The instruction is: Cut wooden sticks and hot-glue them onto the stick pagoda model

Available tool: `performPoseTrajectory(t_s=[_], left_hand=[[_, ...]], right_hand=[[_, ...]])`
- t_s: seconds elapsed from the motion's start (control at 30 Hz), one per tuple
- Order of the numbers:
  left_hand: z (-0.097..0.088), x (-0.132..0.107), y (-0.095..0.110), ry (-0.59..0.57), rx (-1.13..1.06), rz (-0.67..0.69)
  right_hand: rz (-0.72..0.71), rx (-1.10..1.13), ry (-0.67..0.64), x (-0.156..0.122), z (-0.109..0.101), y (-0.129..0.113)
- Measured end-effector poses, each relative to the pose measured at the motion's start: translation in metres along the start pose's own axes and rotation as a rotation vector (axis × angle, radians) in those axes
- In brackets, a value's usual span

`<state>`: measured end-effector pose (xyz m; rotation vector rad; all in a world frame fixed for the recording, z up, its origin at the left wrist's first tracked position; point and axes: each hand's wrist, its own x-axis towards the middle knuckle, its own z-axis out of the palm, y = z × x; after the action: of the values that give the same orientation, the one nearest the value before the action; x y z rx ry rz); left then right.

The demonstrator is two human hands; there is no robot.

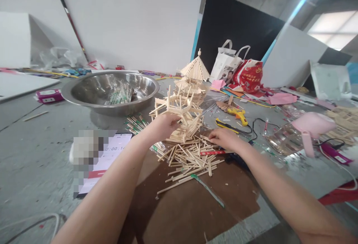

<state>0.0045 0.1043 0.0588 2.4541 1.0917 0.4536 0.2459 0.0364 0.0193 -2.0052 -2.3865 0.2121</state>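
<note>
My left hand (163, 126) grips the side of an unfinished wooden stick structure (180, 119) standing on a brown board (192, 206). My right hand (223, 138) rests with curled fingers on a pile of loose wooden sticks (190, 160), close to a red pen (215, 152); whether it pinches a stick I cannot make out. Behind the structure stands a finished stick pagoda (194, 74) with a pointed roof.
A large steel bowl (110, 91) with green-tipped sticks sits at the back left. A phone showing a timer (107, 156) lies to the left. A yellow glue gun (237, 113), cables, a pink object (311, 124), shopping bags (237, 69) and paper scraps lie to the right.
</note>
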Motion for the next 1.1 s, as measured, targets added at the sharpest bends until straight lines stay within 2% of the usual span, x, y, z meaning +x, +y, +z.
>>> performPoseTrajectory(t_s=[0.13,0.3,0.5,0.6,0.67,0.77,0.83,0.97,1.1], left_hand=[[0.001,-0.001,0.001,0.009,0.030,0.001],[0.000,-0.001,0.003,0.055,0.030,-0.011],[-0.002,0.001,0.007,0.036,0.087,-0.019],[-0.001,0.001,0.007,0.027,0.083,-0.018],[0.001,0.001,0.006,0.036,0.073,-0.016],[0.005,0.001,0.006,0.050,0.075,0.005],[0.007,0.002,0.008,0.056,0.089,0.013],[0.009,0.002,0.013,0.052,0.095,0.001],[0.009,0.003,0.015,0.048,0.097,0.005]], right_hand=[[-0.011,-0.033,0.000,0.011,0.009,-0.008],[-0.010,-0.034,0.029,0.018,0.011,-0.020],[-0.021,0.071,0.189,0.014,0.010,-0.031],[0.005,0.103,0.226,0.006,0.007,-0.040],[-0.052,0.119,0.173,0.000,0.006,-0.048],[-0.183,0.094,0.016,-0.007,0.007,-0.060],[-0.208,0.026,-0.045,-0.009,0.009,-0.064],[-0.130,-0.126,-0.036,-0.006,0.014,-0.060],[-0.043,-0.183,-0.028,-0.002,0.014,-0.054]])
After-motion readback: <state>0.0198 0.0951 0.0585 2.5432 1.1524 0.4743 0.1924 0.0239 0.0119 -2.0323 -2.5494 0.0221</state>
